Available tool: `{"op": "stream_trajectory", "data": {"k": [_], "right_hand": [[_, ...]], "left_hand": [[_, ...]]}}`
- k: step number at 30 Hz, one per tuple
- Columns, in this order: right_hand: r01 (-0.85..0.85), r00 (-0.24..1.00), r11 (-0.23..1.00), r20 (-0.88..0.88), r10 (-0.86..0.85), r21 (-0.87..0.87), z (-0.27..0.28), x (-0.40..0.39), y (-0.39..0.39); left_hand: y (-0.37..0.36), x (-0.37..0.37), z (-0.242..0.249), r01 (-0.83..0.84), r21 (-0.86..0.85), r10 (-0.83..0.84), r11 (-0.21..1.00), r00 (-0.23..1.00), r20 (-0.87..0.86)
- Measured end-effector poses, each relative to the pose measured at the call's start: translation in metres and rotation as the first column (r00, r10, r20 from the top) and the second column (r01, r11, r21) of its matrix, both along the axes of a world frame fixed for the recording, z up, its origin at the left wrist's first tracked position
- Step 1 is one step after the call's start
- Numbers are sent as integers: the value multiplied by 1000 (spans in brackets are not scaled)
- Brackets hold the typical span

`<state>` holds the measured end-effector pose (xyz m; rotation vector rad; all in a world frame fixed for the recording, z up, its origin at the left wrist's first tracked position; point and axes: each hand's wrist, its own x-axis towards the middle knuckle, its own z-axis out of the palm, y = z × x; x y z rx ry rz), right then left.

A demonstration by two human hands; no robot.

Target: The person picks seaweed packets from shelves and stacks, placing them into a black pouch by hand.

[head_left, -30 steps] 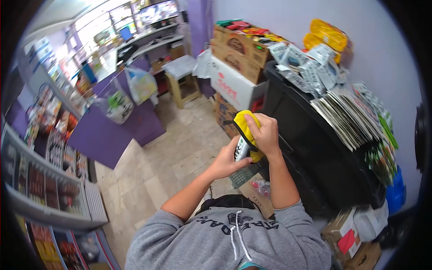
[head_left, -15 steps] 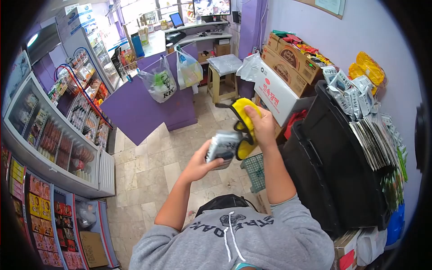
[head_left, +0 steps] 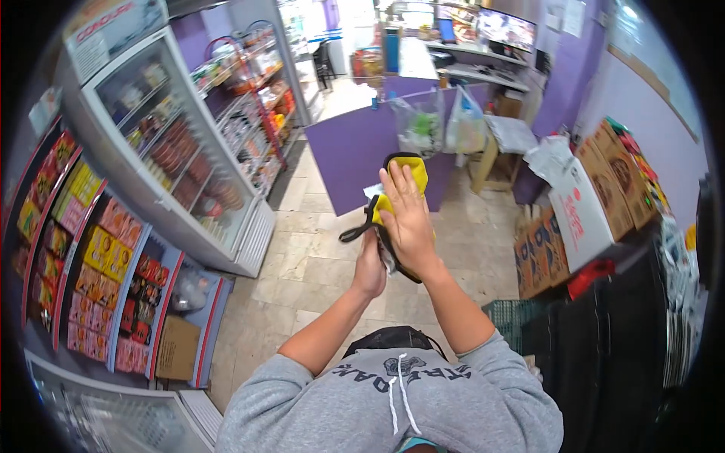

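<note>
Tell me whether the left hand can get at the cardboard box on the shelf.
Probably not from here: the left hand holds the packet against the yellow cloth, and the cardboard box looks out of reach.

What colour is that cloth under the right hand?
The cloth is yellow with black edging; it shows best in the head view.

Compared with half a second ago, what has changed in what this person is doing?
The right hand has flattened, fingers straight, and now lies over the yellow cloth, which covers most of the silvery packet. The view has swung left, putting the black bins at the right edge. Nothing looks let go: the left hand still seems to hold the packet, and the cloth stays with the right hand.
</note>
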<state>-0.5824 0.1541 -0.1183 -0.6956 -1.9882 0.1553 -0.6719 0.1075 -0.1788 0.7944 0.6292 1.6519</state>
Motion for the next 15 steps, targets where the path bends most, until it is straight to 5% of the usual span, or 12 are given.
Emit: {"op": "stream_trajectory", "data": {"k": [4,8,10,12,14,15], "right_hand": [[-4,999,999,53,6,-33,-9,-72,13],[-205,975,978,77,206,-30,-32,-128,4],[-214,968,976,128,217,-34,-32,-149,21],[-206,976,977,60,208,-47,-30,-177,56],[-233,970,959,-115,216,-161,-22,-206,92],[-254,964,953,-119,237,-163,-26,-220,112]], "left_hand": [[3,-53,3,-169,-37,170,985,984,54],[17,-126,3,-69,118,38,991,968,248],[23,-145,-4,-138,-92,155,986,964,215],[37,-161,-12,-363,-58,365,930,931,19],[54,-181,-19,-331,-81,340,940,924,176],[61,-190,-17,-363,-72,368,929,927,69]]}}
